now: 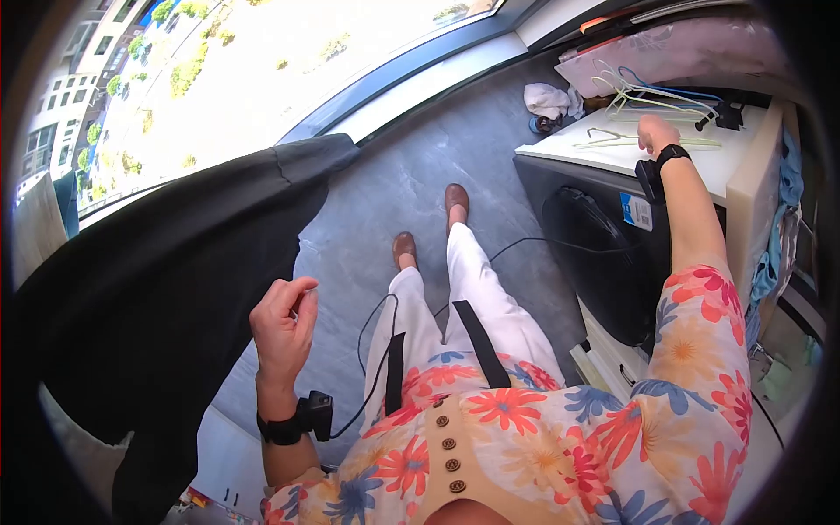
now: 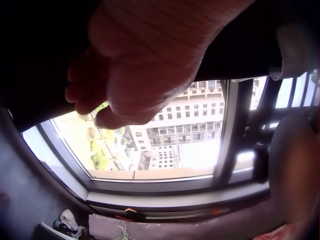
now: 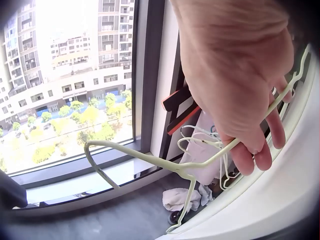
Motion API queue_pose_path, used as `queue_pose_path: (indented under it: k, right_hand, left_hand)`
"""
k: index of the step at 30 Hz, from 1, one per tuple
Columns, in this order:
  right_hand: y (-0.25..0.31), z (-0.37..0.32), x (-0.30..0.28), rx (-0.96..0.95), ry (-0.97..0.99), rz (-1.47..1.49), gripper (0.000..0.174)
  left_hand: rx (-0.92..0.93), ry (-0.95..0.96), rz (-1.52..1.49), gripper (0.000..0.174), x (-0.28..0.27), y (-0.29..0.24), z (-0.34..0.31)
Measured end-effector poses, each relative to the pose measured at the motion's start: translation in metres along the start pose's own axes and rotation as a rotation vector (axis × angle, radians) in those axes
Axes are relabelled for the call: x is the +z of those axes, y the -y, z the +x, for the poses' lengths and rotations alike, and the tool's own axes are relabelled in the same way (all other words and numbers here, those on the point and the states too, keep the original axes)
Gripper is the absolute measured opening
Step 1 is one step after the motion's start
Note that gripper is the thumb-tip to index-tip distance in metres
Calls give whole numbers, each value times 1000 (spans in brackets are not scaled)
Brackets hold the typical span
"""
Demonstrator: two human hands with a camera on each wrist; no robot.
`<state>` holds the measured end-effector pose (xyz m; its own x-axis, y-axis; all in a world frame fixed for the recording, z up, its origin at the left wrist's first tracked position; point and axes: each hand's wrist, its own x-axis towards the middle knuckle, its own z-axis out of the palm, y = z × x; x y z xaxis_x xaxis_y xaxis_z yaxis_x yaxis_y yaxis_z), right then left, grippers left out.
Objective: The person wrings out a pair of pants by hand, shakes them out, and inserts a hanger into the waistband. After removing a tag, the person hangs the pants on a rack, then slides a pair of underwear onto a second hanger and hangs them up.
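Note:
A pale green hanger (image 3: 165, 162) is gripped by the right hand (image 3: 240, 85), its fingers curled round one arm of it. In the head view the right hand (image 1: 658, 135) is over the white cabinet top, the hanger (image 1: 604, 140) low against it. More hangers (image 1: 647, 92), green and blue, lie just behind. The left hand (image 1: 284, 328) is raised beside a large black cloth (image 1: 166, 262), its fingers bent; nothing shows in them. In the left wrist view the left hand (image 2: 145, 65) is dark against the window, and whether it touches the cloth cannot be told.
A white cabinet top (image 1: 560, 140) stands at the right, with a black round bag (image 1: 595, 262) at its side. White crumpled cloth (image 1: 544, 101) lies by its back corner. A window frame (image 1: 411, 66) runs along the far side. A thin cable (image 1: 560, 241) crosses above the grey floor (image 1: 394, 175).

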<state>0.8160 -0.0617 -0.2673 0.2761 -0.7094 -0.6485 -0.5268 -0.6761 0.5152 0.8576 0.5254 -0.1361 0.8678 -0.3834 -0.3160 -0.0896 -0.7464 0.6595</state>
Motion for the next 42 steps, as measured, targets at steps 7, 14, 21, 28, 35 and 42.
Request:
queue_pose_path:
  k: [7,14,21,28,35,42]
  right_hand:
    - [39,-56,-21,-534,-98,335,19]
    - [30,-203,-17,-1036,-235,1126,15]
    - [-42,-354,87,-933,-91,1683,17]
    - [-81,-376,122,-721,-648,1736,18]
    - [-261,-368,206,-383,-495,2035,14]
    - [-461,-346,314,-22,-459,2089,32]
  left_hand:
    - [70,13,22,9,4,6,-24]
    - [190,36,18,9,6,12,-42]
    - [294,156,139,10,14,15,-61]
    - [431,209,110,8,35,-12,-71]
    - [443,256,115,13,93,-91,-93]
    - [657,340,239,13,181,-218,-129]
